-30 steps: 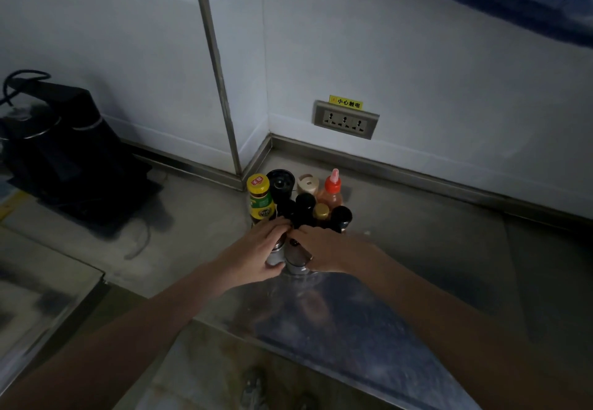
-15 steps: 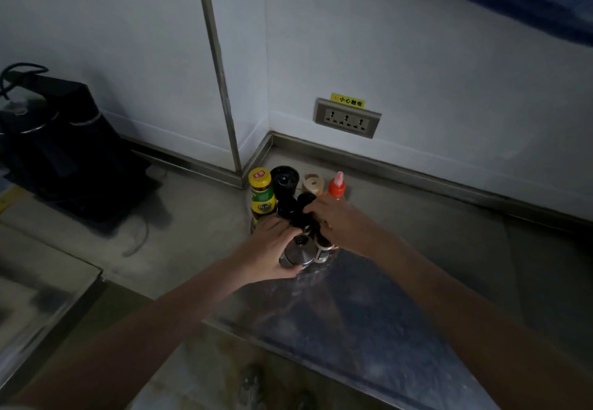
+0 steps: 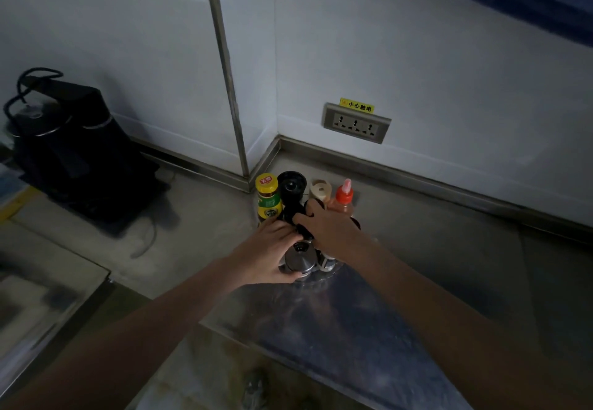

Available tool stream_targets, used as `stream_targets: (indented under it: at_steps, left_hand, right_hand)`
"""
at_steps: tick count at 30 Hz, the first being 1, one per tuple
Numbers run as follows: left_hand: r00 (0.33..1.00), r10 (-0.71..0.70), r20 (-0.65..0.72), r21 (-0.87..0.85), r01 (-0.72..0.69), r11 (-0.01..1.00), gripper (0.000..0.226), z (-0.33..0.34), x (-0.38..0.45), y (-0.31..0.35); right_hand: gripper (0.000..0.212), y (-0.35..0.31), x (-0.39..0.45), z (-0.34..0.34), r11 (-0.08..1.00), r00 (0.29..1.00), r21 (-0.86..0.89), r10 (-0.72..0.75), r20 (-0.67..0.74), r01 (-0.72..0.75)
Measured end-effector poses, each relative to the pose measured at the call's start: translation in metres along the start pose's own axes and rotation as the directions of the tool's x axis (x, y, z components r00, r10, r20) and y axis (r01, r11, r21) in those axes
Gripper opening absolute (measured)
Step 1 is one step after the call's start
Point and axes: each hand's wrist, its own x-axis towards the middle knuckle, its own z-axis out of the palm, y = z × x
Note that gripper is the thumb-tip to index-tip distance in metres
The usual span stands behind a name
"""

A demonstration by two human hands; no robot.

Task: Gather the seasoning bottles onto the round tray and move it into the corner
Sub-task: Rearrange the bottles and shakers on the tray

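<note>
Several seasoning bottles stand clustered on a round tray (image 3: pixel 324 276) on the steel counter, a short way in front of the wall corner. At the back are a yellow-capped jar (image 3: pixel 268 196), a black grinder (image 3: pixel 291 193), a beige-capped bottle (image 3: pixel 320 189) and a red squeeze bottle (image 3: pixel 344 199). My left hand (image 3: pixel 268 254) wraps around a steel-lidded shaker (image 3: pixel 300 258) at the tray's front left. My right hand (image 3: pixel 332 230) reaches over the middle of the cluster, its fingers curled on a dark bottle (image 3: pixel 303 228). Much of the tray is hidden by the hands.
A black kettle with a coiled cord (image 3: pixel 61 143) sits on the counter at the left. A triple wall socket (image 3: pixel 356 127) is on the right wall above the counter. A metal post (image 3: pixel 227 88) runs down near the corner. The counter's front edge (image 3: pixel 244 342) lies below my arms.
The tray with its bottles has slid back toward the corner. My right hand rose from the tray's front to the top of the middle bottles; my left hand stays on the steel-lidded shaker.
</note>
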Motion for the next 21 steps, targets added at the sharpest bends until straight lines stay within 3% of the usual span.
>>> stream_targets:
  at_steps: [8,17,19,21]
  left_hand:
    - [0.995,0.098,-0.005,0.092,-0.097,0.991,0.068,-0.002,0.0,-0.005]
    - [0.993,0.055,-0.107,0.187,-0.034,0.982,0.067,-0.003,0.0,0.003]
    - [0.995,0.045,-0.084,0.205,-0.027,0.978,0.069,-0.001,0.001,0.005]
    - [0.998,0.019,-0.058,0.202,-0.007,0.979,0.07,0.001,0.003,0.007]
  right_hand:
    - [0.042,0.005,0.002,-0.003,0.998,0.999,0.046,-0.036,0.029,0.035]
    - [0.039,0.01,0.006,-0.01,0.99,0.999,0.142,-0.024,0.022,0.021]
    - [0.034,0.017,0.004,-0.025,0.953,0.996,0.304,0.037,-0.077,-0.012]
    - [0.024,0.029,0.0,-0.044,0.894,0.94,0.438,0.224,-0.258,-0.093]
